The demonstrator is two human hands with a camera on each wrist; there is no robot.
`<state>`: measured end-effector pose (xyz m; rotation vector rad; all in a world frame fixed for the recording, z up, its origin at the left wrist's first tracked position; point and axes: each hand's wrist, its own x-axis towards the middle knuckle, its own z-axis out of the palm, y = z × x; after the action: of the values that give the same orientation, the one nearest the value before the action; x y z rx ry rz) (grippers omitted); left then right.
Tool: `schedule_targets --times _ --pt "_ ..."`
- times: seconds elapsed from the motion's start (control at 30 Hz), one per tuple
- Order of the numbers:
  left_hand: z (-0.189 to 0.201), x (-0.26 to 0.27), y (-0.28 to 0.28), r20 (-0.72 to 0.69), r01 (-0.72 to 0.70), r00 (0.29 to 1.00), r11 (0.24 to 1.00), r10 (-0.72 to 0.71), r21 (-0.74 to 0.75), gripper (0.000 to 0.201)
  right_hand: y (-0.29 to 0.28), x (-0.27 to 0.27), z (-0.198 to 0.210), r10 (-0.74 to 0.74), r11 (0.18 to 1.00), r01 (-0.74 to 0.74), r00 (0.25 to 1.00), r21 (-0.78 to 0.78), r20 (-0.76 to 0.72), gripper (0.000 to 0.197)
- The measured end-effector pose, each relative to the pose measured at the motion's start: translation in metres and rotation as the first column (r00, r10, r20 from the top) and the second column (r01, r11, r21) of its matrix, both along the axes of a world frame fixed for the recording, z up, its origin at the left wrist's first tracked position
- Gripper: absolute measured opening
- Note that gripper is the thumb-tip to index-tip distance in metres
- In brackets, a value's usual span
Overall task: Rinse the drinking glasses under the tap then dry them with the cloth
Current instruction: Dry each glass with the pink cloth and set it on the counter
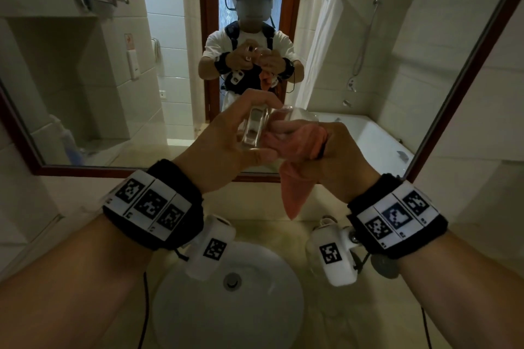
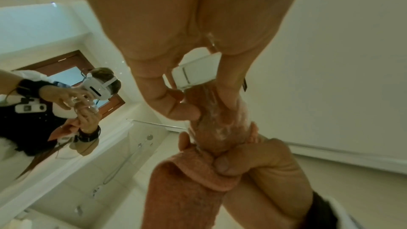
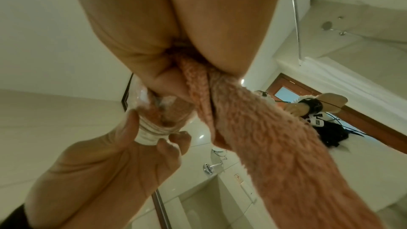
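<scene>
Mirror (image 1: 85, 110) fills the wall ahead of you, 12 o'clock; white basin (image 1: 198, 306) sits low at 6. Pink cloth (image 1: 295, 193) trails down from your right hand (image 1: 334, 156), fingers clenched around it, one end stuffed into the glass (image 1: 255, 127). Your left hand (image 1: 226, 147) grips the glass by its thick base, held level above the basin, 11 o'clock of the cloth.

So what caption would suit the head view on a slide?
Above the basin, left hand holds a glass while right hand works pink cloth inside.
</scene>
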<state>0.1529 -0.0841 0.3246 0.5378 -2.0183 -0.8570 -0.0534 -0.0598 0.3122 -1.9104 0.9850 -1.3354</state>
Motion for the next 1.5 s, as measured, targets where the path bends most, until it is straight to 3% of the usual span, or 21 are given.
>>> schedule_targets --times 0.07,0.1,0.2,0.27,0.33,0.47,0.57,0.63,0.73,0.83,0.93,1.0,1.07,1.23,1.5 --pt "0.002 -0.002 -0.001 -0.031 0.029 0.999 0.998 -0.027 0.063 0.055 -0.002 0.001 -0.001 -0.015 0.999 0.014 1.000 -0.039 -0.020 0.062" --pt "0.003 -0.003 0.001 -0.083 0.063 0.995 0.985 -0.050 0.162 0.047 -0.003 0.002 -0.001 -0.034 0.998 0.031 0.998 -0.063 -0.050 0.059" --pt "0.010 -0.009 0.007 -0.297 0.176 0.954 0.869 -0.036 0.462 0.013 -0.004 0.003 -0.002 -0.106 0.991 0.092 0.982 -0.097 -0.157 0.032" --pt "0.011 -0.014 0.007 -0.311 0.121 0.949 0.853 0.051 0.507 0.021 -0.004 0.003 -0.003 -0.155 0.979 0.118 0.961 -0.165 -0.231 0.016" --pt "0.010 -0.016 0.003 -0.284 0.080 0.954 0.836 0.093 0.542 0.027 -0.007 0.001 -0.004 -0.180 0.967 0.108 0.931 -0.229 -0.318 0.019" --pt "0.005 -0.015 -0.002 -0.168 0.076 0.985 0.817 0.026 0.571 0.049 -0.011 -0.004 -0.011 -0.209 0.958 0.109 0.900 -0.267 -0.382 0.016" --pt "-0.001 -0.013 -0.008 -0.196 0.129 0.980 0.839 -0.027 0.528 0.050 -0.007 -0.009 -0.007 -0.139 0.988 0.116 0.952 -0.097 -0.274 0.019" --pt "-0.007 -0.015 -0.010 -0.191 0.124 0.981 0.894 -0.043 0.432 0.059 -0.005 -0.014 -0.002 -0.043 0.999 0.048 0.985 0.023 -0.169 0.035" --pt "-0.018 -0.023 -0.012 -0.094 0.058 0.995 0.973 -0.037 0.222 0.069 -0.007 -0.028 -0.003 0.006 0.991 0.010 0.994 0.133 -0.113 0.043" --pt "-0.035 -0.037 -0.013 -0.082 0.061 0.996 0.980 -0.046 0.192 0.073 -0.003 -0.042 -0.008 0.012 0.954 0.010 0.997 0.301 -0.073 0.050" --pt "-0.057 -0.055 -0.014 -0.138 0.063 0.990 0.964 -0.028 0.259 0.073 0.009 -0.054 -0.020 -0.102 0.939 0.098 0.995 0.330 -0.006 0.055" --pt "-0.071 -0.070 -0.012 -0.122 0.032 0.993 0.955 0.005 0.296 0.073 0.018 -0.067 -0.035 -0.212 0.918 0.173 0.975 0.357 0.073 0.042" --pt "-0.086 -0.086 -0.009 -0.081 0.001 0.996 0.944 0.027 0.331 0.075 0.028 -0.085 -0.054 -0.315 0.890 0.248 0.941 0.384 0.124 0.036" --pt "-0.128 -0.133 -0.007 0.040 -0.031 0.999 0.932 0.018 0.360 0.067 0.051 -0.139 -0.104 -0.459 0.817 0.302 0.857 0.490 0.236 0.057" --pt "-0.184 -0.226 -0.004 0.296 -0.164 0.953 0.925 0.059 0.344 0.067 0.071 -0.226 -0.185 -0.646 0.693 0.362 0.695 0.624 0.315 0.048"
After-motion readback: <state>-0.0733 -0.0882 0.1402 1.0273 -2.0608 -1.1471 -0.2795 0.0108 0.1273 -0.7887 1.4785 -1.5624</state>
